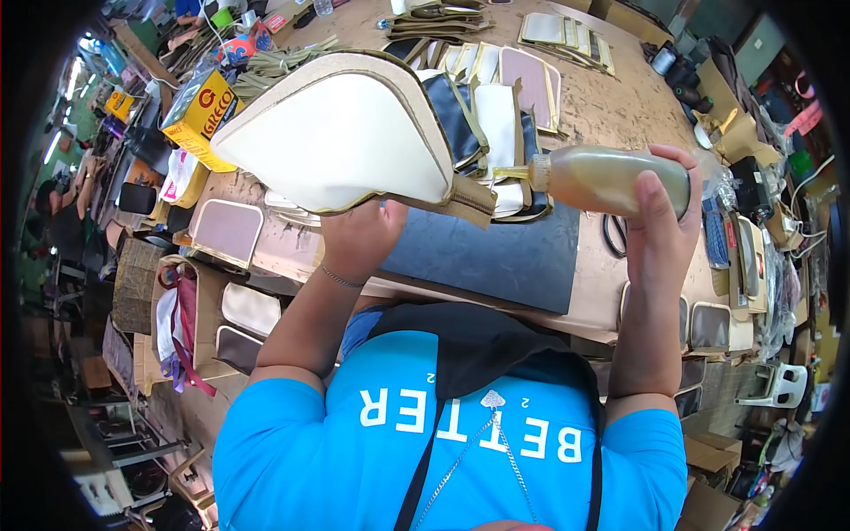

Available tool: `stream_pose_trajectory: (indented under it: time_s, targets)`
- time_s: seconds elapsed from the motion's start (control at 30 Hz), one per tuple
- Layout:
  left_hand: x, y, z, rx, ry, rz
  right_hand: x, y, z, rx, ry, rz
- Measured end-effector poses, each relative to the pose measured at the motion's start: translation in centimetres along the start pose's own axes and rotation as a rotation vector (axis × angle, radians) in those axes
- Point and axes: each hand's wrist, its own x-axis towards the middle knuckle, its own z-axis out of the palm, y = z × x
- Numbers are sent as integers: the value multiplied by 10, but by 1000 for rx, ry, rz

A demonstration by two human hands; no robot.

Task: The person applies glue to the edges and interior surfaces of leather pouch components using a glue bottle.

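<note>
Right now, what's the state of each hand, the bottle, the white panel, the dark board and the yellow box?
Right hand: closed around the bottle.
Left hand: under the panel, fingers mostly hidden.
Squeeze bottle: tilted onto its side, nozzle cap on, amber-brown contents.
White teardrop panel: held up off the table.
Dark board: lying flat, partly covered.
Yellow box: standing; sealed or not, can't tell.

Left hand (365,237) partly hidden behind the white panel (345,137)
Right of the panel, a bottle (589,181) partly hides the right hand (662,217); left of it, a distant person (73,208) is too small to make out.
</note>
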Motion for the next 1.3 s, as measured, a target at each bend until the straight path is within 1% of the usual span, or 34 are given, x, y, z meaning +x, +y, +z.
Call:
stream_pose_trajectory:
  time_s: [0.1,0.3,0.5,0.6,0.7,0.9,1.03,1.23,1.3]
  targets:
    - [1,1,0,-13,8,8,-4,-15,11,162,26,42]
    - [2,1,2,-12,39,18,-5,-10,9,33,-12,19]
    - [2,1,0,-29,5,-17,-10,-14,15,93,-31,32]
    - [2,1,0,-27,0,-25,-10,-13,15,32,-16,-12]
    - [1,2,-1,-19,-8,-45,-12,-10,15,7,-75,-82]
    - [9,6,-4,-32,5,-56,-17,-9,21,-65,-76,-181]
    - [10,4,-5,-47,-13,-69,-22,-8,22,-108,-196,-231]
    - [9,4,-4,-35,-3,-70,-20,-7,17,-8,-40,-259]
    - [10,4,-3,-41,0,-74,-21,-6,18,-29,-49,-238]
